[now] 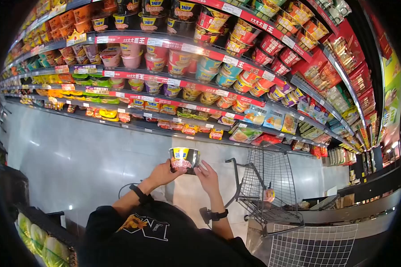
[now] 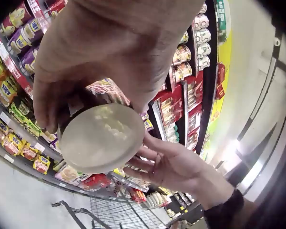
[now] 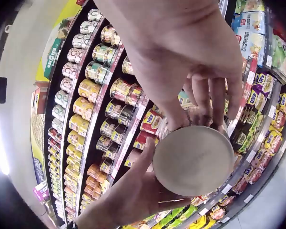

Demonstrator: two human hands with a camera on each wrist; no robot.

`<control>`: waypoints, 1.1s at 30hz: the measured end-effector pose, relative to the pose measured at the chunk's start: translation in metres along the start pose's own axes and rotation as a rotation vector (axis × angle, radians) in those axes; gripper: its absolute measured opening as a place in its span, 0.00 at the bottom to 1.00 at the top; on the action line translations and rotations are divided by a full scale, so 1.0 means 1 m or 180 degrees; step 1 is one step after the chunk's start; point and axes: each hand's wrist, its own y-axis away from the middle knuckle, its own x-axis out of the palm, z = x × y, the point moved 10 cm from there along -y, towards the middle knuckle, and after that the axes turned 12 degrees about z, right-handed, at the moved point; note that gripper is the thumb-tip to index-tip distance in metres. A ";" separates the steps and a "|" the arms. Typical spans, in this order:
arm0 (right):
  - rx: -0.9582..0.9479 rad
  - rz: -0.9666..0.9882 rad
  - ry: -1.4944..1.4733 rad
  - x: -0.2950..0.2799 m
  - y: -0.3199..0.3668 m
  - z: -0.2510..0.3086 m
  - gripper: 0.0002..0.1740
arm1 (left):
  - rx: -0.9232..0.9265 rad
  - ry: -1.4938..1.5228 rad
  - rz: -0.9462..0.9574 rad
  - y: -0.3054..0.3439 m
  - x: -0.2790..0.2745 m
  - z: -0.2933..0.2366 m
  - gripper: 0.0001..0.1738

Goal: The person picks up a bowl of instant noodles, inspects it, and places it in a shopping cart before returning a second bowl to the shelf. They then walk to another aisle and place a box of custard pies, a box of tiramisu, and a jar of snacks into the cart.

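Note:
A black and yellow noodle bowl [image 1: 184,159] is held in front of the chest, its printed side showing in the head view. The left hand [image 1: 164,174] grips its left side. At its right side, the right hand [image 1: 208,179] touches it with relaxed fingers. The left wrist view shows the bowl's pale round face [image 2: 102,138] below the left hand [image 2: 109,52], with the right hand [image 2: 178,169] beside its rim. In the right wrist view the pale face [image 3: 193,161] lies below the right hand [image 3: 186,57], and the left hand [image 3: 126,191] holds the opposite side.
Shelves of noodle bowls and packets [image 1: 156,58] stretch across the front. A wire shopping cart [image 1: 272,175] stands to the right, holding one bowl [image 1: 269,195]. A white wire grid [image 1: 314,244] is at the lower right, and green vegetables [image 1: 39,238] are at the lower left.

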 end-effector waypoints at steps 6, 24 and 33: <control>0.0004 0.0091 0.0062 0.032 0.006 0.000 0.35 | -0.0048 -0.0001 -0.0210 0.049 -0.015 0.021 0.49; -0.0411 0.0743 0.0422 0.265 -0.165 0.118 0.31 | -0.0133 0.0226 -0.0790 0.062 -0.258 0.178 0.30; -0.1288 0.0475 0.0347 0.383 -0.250 0.244 0.26 | 0.0753 0.0289 -0.1967 0.107 -0.469 0.142 0.48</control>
